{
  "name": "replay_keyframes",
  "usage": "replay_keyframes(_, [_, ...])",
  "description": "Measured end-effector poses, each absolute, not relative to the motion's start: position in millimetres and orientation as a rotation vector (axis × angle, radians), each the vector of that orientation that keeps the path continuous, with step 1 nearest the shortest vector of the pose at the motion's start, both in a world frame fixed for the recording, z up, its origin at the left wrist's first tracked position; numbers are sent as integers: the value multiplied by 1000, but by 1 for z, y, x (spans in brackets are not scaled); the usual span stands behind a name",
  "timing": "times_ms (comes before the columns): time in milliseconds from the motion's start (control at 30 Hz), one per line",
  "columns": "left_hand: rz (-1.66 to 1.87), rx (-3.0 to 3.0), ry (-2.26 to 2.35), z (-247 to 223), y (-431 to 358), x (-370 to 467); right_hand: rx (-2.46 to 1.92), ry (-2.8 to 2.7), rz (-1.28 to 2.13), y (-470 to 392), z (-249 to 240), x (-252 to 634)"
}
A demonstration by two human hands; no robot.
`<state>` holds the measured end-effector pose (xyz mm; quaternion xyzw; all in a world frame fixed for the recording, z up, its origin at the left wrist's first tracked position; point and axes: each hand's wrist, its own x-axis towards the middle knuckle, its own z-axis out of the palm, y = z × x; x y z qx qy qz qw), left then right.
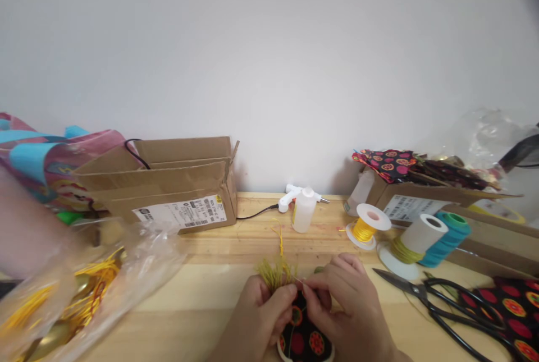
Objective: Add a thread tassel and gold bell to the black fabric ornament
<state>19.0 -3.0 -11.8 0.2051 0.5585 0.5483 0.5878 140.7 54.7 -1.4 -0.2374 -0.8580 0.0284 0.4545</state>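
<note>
My left hand is closed on a small black fabric pouch with red and orange flower prints and a pale edge. Yellow-green fringe sticks up from the pouch's top, beside my left thumb. A yellow cord loop extends from there onto the table. My right hand is pinched at the pouch's upper right, on what looks like a thin sewing needle. A fine thread hangs across the pouch front. The lower part of the pouch is cut off by the frame.
Scissors, a yellow cord spool, an olive cord spool and a teal thread cone stand at right. Behind are a glue gun and a white bottle. Cardboard boxes and a plastic bag lie left.
</note>
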Motion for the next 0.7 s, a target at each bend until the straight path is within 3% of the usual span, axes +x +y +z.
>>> replay_keyframes(700, [1231,553,1327,-3,-1,18,-552,-2110,66,54,-1,140])
